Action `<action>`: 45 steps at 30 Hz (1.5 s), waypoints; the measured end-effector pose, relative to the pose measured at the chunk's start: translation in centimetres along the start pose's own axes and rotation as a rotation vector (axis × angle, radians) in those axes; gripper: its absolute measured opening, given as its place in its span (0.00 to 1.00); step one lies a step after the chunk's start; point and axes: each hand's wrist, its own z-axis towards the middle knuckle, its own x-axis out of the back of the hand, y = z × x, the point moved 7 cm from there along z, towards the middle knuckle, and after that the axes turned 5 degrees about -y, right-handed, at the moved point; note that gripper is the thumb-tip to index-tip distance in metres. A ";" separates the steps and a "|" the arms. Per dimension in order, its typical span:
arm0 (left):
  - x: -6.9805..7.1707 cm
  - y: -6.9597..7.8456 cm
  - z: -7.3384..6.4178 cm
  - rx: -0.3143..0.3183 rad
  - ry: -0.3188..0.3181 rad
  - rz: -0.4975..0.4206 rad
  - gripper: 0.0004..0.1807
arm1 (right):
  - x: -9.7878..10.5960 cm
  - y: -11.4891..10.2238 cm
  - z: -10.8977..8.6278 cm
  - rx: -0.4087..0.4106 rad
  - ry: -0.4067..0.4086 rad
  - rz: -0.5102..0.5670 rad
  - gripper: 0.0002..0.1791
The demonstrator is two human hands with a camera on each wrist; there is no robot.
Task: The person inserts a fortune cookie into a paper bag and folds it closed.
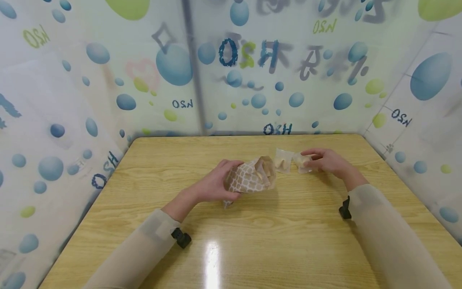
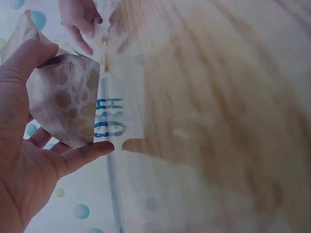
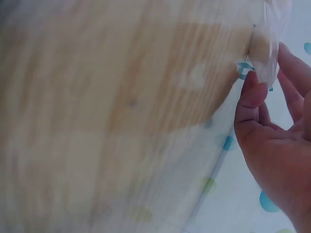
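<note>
My left hand [image 1: 216,182] grips a brown paper bag [image 1: 247,178] with a white lattice pattern, thumb on one side and fingers on the other. The bag lies tilted on its side, its crumpled mouth facing right. In the left wrist view the patterned bag [image 2: 65,99] sits between the thumb and fingers. My right hand [image 1: 326,161] pinches a small clear packet [image 1: 302,161] with something pale inside. That clear packet [image 3: 265,51] shows at the fingertips in the right wrist view. A second clear packet [image 1: 283,161] lies between the bag's mouth and the right hand's packet.
A wood-grain table [image 1: 252,241] spans the space below both hands. Behind its far edge rises a pale wall covering [image 1: 216,96] printed with blue and green dots, with similar panels at the left and right. Black wrist straps show below each sleeve.
</note>
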 end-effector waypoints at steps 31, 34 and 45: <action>0.0 0.2 0.0 0.011 -0.009 -0.011 0.54 | -0.1 -3.8 -6.5 0.110 0.105 0.123 0.32; 0.0 0.2 0.0 0.011 -0.008 -0.009 0.54 | -0.6 -5.4 -7.0 0.137 0.107 0.118 0.32; 0.0 0.4 -0.1 0.012 -0.011 -0.003 0.54 | -2.9 -11.0 -7.7 0.288 0.041 0.112 0.23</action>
